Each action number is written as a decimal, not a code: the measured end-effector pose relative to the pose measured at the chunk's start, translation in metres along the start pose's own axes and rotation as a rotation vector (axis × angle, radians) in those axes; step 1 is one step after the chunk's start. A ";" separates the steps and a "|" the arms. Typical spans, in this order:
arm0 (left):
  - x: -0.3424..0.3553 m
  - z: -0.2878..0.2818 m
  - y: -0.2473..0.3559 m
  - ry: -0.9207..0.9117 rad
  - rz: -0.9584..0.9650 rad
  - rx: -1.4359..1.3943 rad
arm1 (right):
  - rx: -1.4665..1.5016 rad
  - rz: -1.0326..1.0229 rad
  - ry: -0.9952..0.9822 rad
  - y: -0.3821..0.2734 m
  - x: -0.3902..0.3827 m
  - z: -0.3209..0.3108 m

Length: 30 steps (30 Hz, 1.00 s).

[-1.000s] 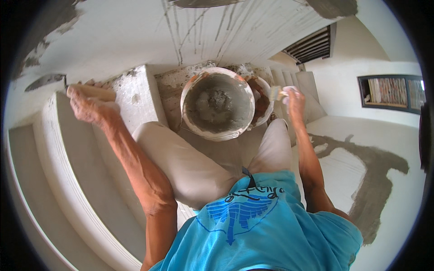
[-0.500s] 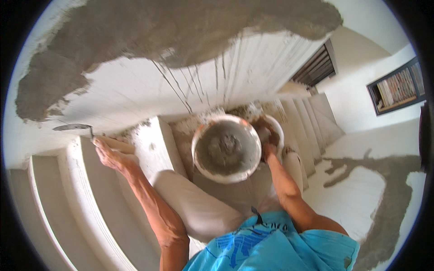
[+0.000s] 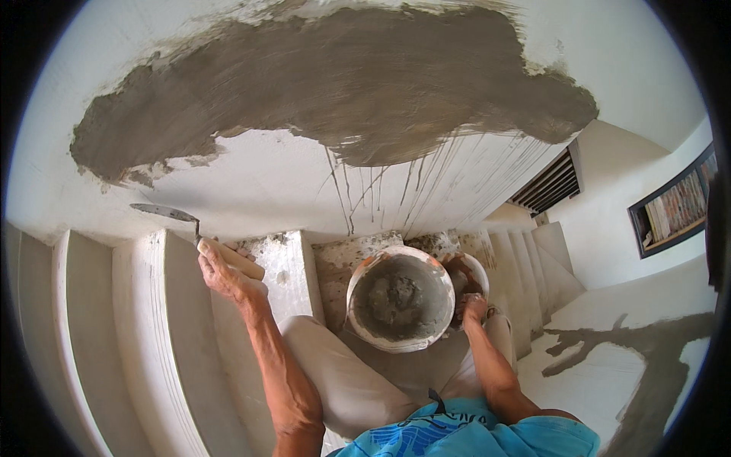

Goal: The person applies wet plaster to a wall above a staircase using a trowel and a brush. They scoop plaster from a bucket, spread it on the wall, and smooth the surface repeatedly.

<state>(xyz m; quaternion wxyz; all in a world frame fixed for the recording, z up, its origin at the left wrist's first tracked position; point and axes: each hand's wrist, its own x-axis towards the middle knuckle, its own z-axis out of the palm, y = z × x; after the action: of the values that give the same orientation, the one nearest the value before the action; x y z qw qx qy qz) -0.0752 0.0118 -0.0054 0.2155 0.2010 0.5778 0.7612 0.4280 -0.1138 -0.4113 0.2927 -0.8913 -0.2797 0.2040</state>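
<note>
My left hand (image 3: 227, 277), grasping a trowel (image 3: 169, 212) by its wooden handle: long axis slanting, blade leftward, handle end toward a large bucket (image 3: 403, 346) of grey mortar (image 3: 392, 302). My right hand (image 3: 474, 306), nearer that bucket, at the rim of a small bucket (image 3: 482, 277); grip hidden, I cannot tell. Pale step (image 3: 283, 273): right edge just left of the large bucket. Wall (image 3: 255, 179): broad grey patch (image 3: 327, 80).

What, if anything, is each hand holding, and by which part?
Left hand: a trowel, by its tan handle. Right hand: cannot be told.
</note>
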 end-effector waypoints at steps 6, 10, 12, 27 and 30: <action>0.008 -0.013 -0.007 0.000 -0.021 -0.074 | 0.170 0.062 -0.159 -0.074 -0.024 -0.048; 0.005 -0.003 -0.001 0.018 0.002 -0.095 | 0.588 0.122 -0.100 -0.123 -0.041 -0.097; 0.004 0.001 -0.002 0.023 -0.006 -0.125 | 0.559 0.120 -0.112 -0.137 -0.042 -0.116; 0.008 -0.006 -0.008 0.002 0.019 -0.108 | 1.350 -0.507 -0.218 -0.362 -0.099 -0.238; 0.006 -0.004 -0.006 -0.003 0.026 -0.094 | 1.393 -0.684 -0.358 -0.434 -0.139 -0.244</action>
<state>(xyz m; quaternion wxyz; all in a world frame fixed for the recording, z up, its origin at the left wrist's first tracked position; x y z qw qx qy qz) -0.0822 0.0132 -0.0117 0.2158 0.1990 0.5383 0.7900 0.2869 -0.0073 0.0738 0.7797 -0.3215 -0.3887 0.3709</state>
